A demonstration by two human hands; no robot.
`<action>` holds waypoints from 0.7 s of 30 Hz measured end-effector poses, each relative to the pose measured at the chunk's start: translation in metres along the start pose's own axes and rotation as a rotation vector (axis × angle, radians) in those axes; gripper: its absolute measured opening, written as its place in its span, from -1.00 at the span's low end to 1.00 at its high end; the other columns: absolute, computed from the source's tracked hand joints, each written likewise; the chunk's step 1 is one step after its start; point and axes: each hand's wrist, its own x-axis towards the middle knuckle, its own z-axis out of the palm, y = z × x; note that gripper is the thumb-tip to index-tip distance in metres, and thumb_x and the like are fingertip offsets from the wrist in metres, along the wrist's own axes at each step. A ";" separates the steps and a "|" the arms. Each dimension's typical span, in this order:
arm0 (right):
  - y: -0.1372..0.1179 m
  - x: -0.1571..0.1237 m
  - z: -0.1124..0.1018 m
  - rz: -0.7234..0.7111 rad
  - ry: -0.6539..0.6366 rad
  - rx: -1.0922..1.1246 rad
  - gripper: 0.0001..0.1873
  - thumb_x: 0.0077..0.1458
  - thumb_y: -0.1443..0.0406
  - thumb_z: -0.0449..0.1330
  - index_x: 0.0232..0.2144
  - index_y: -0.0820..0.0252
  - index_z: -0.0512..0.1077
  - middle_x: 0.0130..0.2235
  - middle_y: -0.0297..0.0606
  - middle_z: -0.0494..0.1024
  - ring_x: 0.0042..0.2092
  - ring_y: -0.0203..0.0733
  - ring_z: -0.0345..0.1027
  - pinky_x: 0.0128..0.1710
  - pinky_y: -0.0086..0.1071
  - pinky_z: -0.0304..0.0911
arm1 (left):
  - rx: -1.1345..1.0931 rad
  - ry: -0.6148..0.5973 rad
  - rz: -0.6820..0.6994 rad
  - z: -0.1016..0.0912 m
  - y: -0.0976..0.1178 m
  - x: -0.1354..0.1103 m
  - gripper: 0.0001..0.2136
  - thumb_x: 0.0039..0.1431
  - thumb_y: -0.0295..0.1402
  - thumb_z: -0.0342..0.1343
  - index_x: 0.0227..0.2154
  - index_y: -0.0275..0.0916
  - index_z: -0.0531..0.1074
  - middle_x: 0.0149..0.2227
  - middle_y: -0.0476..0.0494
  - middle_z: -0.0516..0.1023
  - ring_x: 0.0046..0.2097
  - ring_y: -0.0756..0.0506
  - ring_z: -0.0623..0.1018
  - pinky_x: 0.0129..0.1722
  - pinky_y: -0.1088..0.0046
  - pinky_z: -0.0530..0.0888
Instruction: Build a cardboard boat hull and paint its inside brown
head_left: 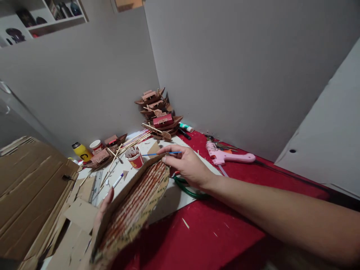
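Note:
My left hand (103, 209) grips a boat-shaped cardboard piece (135, 206) from behind, tilted up, its inner face streaked with red-brown paint. Only the thumb and some fingers show past its edge. My right hand (185, 164) pinches a thin blue-handled paintbrush (157, 153), whose tip reaches toward a small red-and-white paper cup (135, 157) with brown paint inside. The brush hand hovers just above the upper end of the cardboard piece.
Stacked brown model boats (159, 114) stand at the wall corner. A pink glue gun (229, 156) lies on the red tablecloth (213, 232). Wooden sticks (132, 141), a yellow bottle (81, 151), another cup (96, 145), green scissors (187, 187) and cardboard sheets (28, 187) lie around.

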 end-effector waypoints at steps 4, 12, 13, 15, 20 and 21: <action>0.001 0.007 -0.003 0.004 0.158 0.101 -0.79 -0.11 0.37 0.21 -0.31 0.20 0.43 -0.47 -0.39 0.46 -0.56 -0.41 0.30 -0.65 -0.54 0.29 | -0.258 0.000 0.063 0.036 0.015 -0.005 -0.93 -0.13 -0.35 0.27 -0.53 -0.22 0.54 -0.30 -0.18 0.65 -0.23 -0.27 0.62 -0.45 0.35 0.58; 0.014 0.002 0.003 0.121 0.095 0.176 -0.84 -0.14 0.43 0.20 -0.39 0.24 0.42 -0.44 -0.33 0.45 -0.44 -0.34 0.37 -0.60 -0.52 0.36 | -0.067 0.130 0.192 0.075 0.010 -0.019 -0.54 -0.14 -0.42 0.34 -0.08 -0.14 0.49 -0.10 -0.19 0.58 0.01 -0.36 0.50 -0.13 0.07 0.53; 0.015 -0.001 0.005 0.135 0.079 0.167 -0.84 -0.13 0.43 0.20 -0.38 0.24 0.42 -0.44 -0.33 0.45 -0.43 -0.32 0.37 -0.60 -0.51 0.37 | -0.061 0.147 0.213 0.075 0.009 -0.020 -0.52 -0.13 -0.39 0.34 -0.05 -0.12 0.47 -0.09 -0.18 0.58 0.00 -0.34 0.50 -0.09 0.05 0.50; 0.016 -0.005 0.008 0.156 0.052 0.150 -0.82 -0.13 0.42 0.21 -0.36 0.25 0.43 -0.44 -0.31 0.46 -0.42 -0.30 0.37 -0.60 -0.49 0.39 | -0.085 0.146 0.246 0.074 0.012 -0.020 -0.50 -0.11 -0.35 0.33 -0.02 -0.08 0.44 -0.07 -0.15 0.57 0.01 -0.31 0.50 -0.05 0.02 0.47; 0.015 -0.014 0.010 0.125 -0.080 0.148 -0.81 -0.06 0.32 0.27 -0.32 0.27 0.45 -0.41 -0.31 0.47 -0.40 -0.33 0.36 -0.54 -0.49 0.42 | -0.177 0.120 0.304 0.069 0.023 -0.018 -0.53 -0.14 -0.35 0.35 -0.08 -0.02 0.46 -0.03 -0.09 0.55 0.06 -0.30 0.45 -0.02 -0.03 0.43; 0.014 -0.017 0.010 0.118 -0.128 0.157 -0.78 -0.05 0.29 0.28 -0.29 0.26 0.45 -0.39 -0.30 0.48 -0.39 -0.34 0.37 -0.52 -0.49 0.43 | -0.183 0.128 0.311 0.068 0.024 -0.018 -0.55 -0.15 -0.36 0.35 -0.11 -0.03 0.47 -0.02 -0.09 0.54 0.07 -0.30 0.44 -0.02 -0.02 0.43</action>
